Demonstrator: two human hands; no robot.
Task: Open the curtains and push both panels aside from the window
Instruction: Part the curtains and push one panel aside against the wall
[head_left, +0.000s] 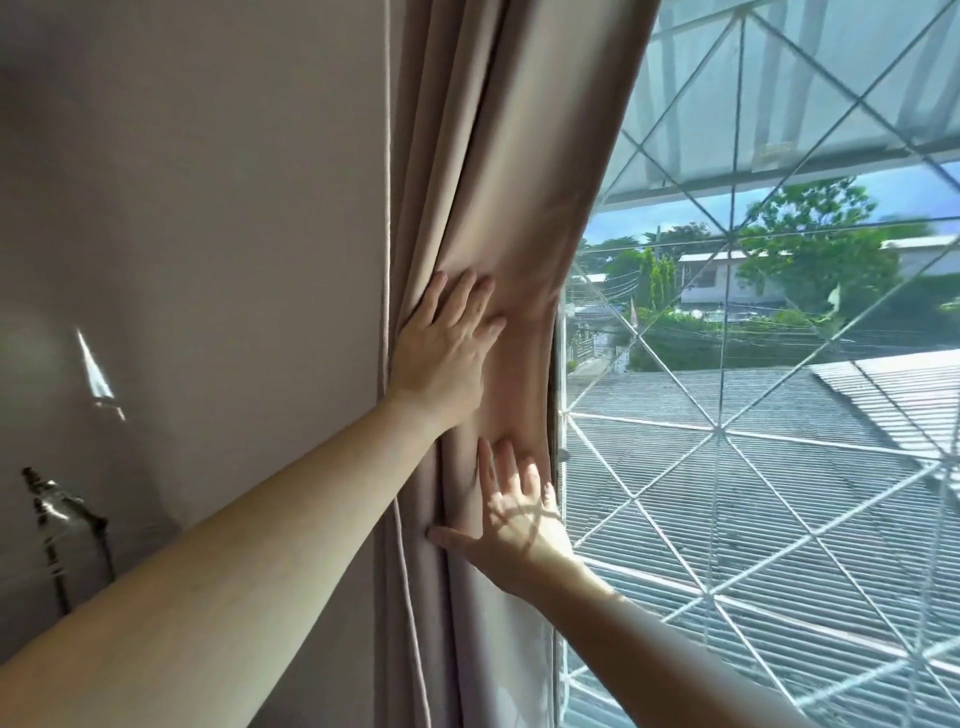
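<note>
A beige curtain panel (498, 171) hangs bunched in folds at the left edge of the window (753, 395). My left hand (447, 348) lies flat against the folds at mid height, fingers spread. Below it my right hand (511, 525) also presses flat on the fabric, fingers apart, beside the window frame. Neither hand grips the cloth. The curtain's white lining (519, 639) shows low down. No second panel is in view.
A plain wall (197, 208) fills the left. A metal lamp or fixture (57, 519) stands at the lower left. White diagonal bars (719, 431) cross the window; outside are corrugated roofs, trees and houses. A thin cord (387, 260) hangs along the curtain's left edge.
</note>
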